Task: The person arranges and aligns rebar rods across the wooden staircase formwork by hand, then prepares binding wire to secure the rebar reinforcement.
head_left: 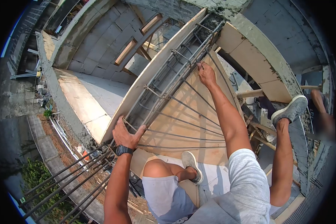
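A rebar cage (164,84) of long bars tied with stirrups lies in a narrow beam form between boards. My left hand (126,135), with a black watch on the wrist, rests at the near end of the cage. Its thumb and fingers are spread around a stirrup corner, beside the plywood side board (153,74). Farther up, my right hand (207,74) has its fingers bent closed on a rebar at the cage's right side; the fingertips are partly hidden. Several thin bars (192,123) fan out over a triangular plywood panel (175,112) between my arms.
Long rebars (69,184) stick out at lower left, high above a paved strip (58,160) and a tree (37,183). Concrete-topped walls (71,100) curve on both sides. My shoe (289,109) stands on the right wall. Another person's arm (319,102) shows at far right.
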The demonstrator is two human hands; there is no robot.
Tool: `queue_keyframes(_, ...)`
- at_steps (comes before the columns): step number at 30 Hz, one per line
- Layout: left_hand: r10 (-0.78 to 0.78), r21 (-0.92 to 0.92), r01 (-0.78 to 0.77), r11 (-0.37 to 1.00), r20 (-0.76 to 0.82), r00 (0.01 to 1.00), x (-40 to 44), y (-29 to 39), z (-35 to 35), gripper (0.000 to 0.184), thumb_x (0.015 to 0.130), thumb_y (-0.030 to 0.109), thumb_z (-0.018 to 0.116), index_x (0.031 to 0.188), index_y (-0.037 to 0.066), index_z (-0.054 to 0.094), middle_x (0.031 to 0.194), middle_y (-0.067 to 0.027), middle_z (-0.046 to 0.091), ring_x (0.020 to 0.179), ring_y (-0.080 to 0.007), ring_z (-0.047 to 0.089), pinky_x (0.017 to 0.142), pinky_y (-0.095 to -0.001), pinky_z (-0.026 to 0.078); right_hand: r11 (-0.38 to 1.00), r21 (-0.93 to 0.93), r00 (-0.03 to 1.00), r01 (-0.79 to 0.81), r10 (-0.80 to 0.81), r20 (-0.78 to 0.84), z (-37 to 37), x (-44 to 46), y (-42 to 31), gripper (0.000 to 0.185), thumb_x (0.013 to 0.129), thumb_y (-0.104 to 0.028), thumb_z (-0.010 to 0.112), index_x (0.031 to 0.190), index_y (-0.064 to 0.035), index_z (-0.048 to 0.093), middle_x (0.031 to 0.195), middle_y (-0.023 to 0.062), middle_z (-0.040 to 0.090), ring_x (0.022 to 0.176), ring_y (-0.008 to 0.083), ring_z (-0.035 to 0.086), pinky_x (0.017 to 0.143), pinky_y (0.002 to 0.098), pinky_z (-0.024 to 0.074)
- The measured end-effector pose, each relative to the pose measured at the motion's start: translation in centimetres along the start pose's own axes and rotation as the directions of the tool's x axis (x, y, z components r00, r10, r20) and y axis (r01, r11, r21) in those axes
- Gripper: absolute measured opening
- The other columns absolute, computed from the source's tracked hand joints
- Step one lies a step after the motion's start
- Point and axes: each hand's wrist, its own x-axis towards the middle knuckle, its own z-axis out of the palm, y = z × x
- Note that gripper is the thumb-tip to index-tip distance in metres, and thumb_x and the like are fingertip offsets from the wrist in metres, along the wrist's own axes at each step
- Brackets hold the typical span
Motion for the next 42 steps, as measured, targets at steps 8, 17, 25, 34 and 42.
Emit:
queue_keyframes(8,0.008,-0.003,-0.008,1.0,-0.012,1.0,0.1,-0.3,0.3,0.102,0.07,0.066,0.077,0.14,-0.001,0.046,0.124,-0.0231,0.062,0.116,-0.0373,0.058,0.101,-0.048,0.04,0.999,-0.017,0.998,-0.05,0.05,-0.027,0.0,-1.0,-1.0,0.031,0.102,-0.031,0.051,0.112,-0.0057,0.066,0.108,0.0228,0.068,0.103,0.0442,0.063,0.087,0.0485,0.0488)
queue_keyframes(17,0.004,-0.012,-0.004,1.0,-0.014,1.0,0.1,-0.3,-0.2,0.104,0.07,0.071,0.075,0.141,0.0,0.045,0.125,-0.0201,0.062,0.116,-0.0354,0.058,0.1,-0.0476,0.041,0.991,-0.005,0.968,0.136,-0.134,-0.21,3.0,-8.3,-1.6,0.031,0.096,-0.026,0.062,0.115,-0.0014,0.066,0.11,0.02,0.062,0.109,0.0388,0.057,0.095,0.0462,0.0446)
queue_keyframes(25,-0.003,-0.057,0.003,0.998,0.004,1.0,0.0,-0.3,-0.6,0.1,0.072,0.068,0.075,0.141,0.001,0.046,0.13,-0.0198,0.06,0.12,-0.0356,0.056,0.103,-0.0476,0.04,1.0,-0.013,1.0,0.012,-0.012,0.005,4.2,-10.2,-0.1,0.044,0.098,-0.038,0.058,0.123,-0.0018,0.065,0.119,0.0223,0.063,0.113,0.0402,0.059,0.099,0.0449,0.0454)
queue_keyframes(34,-0.007,0.0,0.007,1.0,-0.031,1.0,-0.7,0.0,-0.9,0.1,0.075,0.072,0.068,0.143,0.002,0.046,0.126,-0.0181,0.061,0.118,-0.0327,0.057,0.102,-0.0433,0.04,0.905,0.155,0.917,-0.397,0.385,0.106,-1.1,-27.0,0.0,0.042,0.095,-0.031,0.063,0.121,0.0019,0.065,0.11,0.0213,0.07,0.105,0.034,0.067,0.094,0.0416,0.0495)
queue_keyframes(42,-0.112,0.1,0.113,0.989,-0.019,0.994,-1.4,0.9,-1.2,0.104,0.075,0.081,0.06,0.141,0.002,0.049,0.124,-0.0161,0.058,0.118,-0.0319,0.053,0.102,-0.0444,0.039,0.931,0.024,0.926,-0.365,0.36,0.113,-5.8,-26.4,4.5,0.037,0.095,-0.029,0.063,0.112,0.0034,0.069,0.106,0.022,0.072,0.1,0.034,0.069,0.089,0.04,0.0511)
